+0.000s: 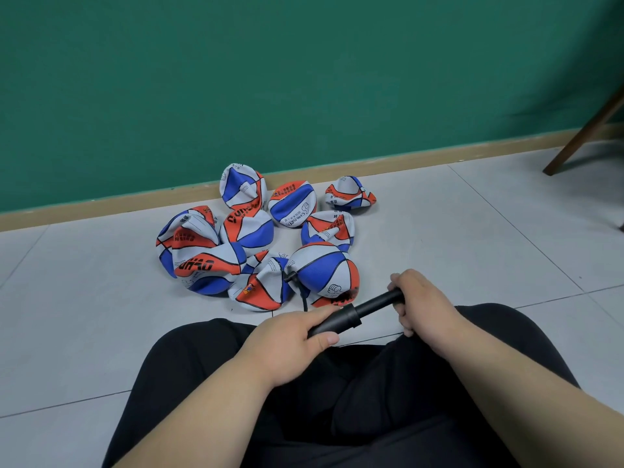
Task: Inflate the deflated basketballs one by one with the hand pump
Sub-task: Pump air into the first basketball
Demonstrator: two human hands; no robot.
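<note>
We're on grey tiles, green wall ahead; left hand grips the pump barrel, right hand clenches its handle; the ball sits just beyond our fingers, flat balls behind it.

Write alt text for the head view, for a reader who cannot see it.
A person's left hand grips the barrel of a black hand pump and the right hand grips its handle, its hose running to a rounded red, white and blue basketball on the floor. Behind it, crumpled deflated basketballs lie near a green wall.
</note>
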